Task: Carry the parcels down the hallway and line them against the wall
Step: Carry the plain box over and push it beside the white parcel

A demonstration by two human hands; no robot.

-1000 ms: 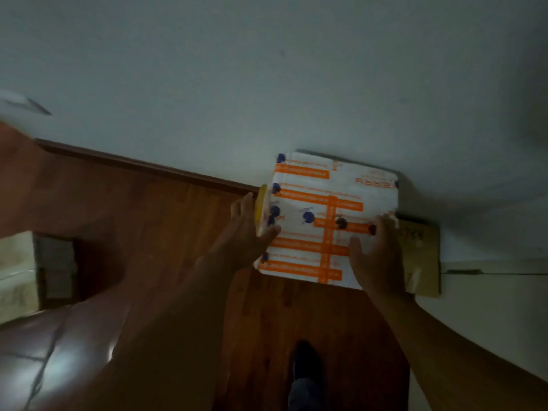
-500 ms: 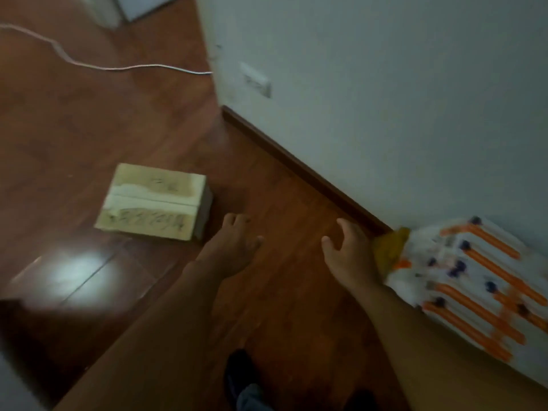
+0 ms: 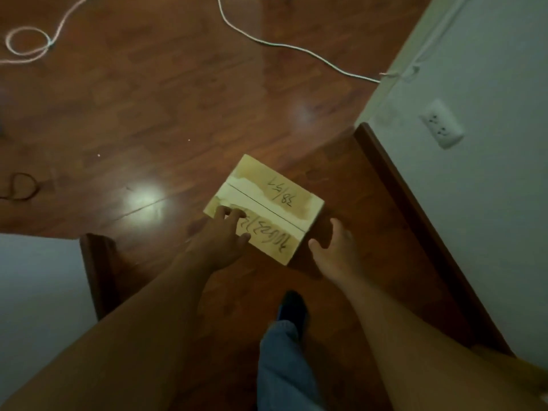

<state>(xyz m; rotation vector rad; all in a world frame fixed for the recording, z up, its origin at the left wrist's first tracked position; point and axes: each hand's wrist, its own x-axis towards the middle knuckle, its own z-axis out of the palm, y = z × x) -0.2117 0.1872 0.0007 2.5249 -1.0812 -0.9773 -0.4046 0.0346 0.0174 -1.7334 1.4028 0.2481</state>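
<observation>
A flat cardboard box [image 3: 268, 200] with taped seam and black handwriting lies on the wooden floor [image 3: 166, 108] in the middle of the view. My left hand [image 3: 224, 235] rests its fingers on the box's near left corner, fingers spread, not gripping. My right hand [image 3: 336, 250] hovers open just past the box's near right corner, palm turned toward it, a small gap between them. The white wall [image 3: 486, 179] with its dark skirting runs along the right, a short way from the box.
A white cable [image 3: 296, 48] snakes across the floor beyond the box to the wall corner, with a looped cord [image 3: 26, 43] at far left. A wall socket [image 3: 441, 124] sits on the right wall. Another white wall corner [image 3: 38, 292] stands at left. My foot [image 3: 292, 310] is below the box.
I have turned away from the orange-striped parcel set against the wall and stepped to the cardboard box. Both hands have reached down to it; the left now touches its top.
</observation>
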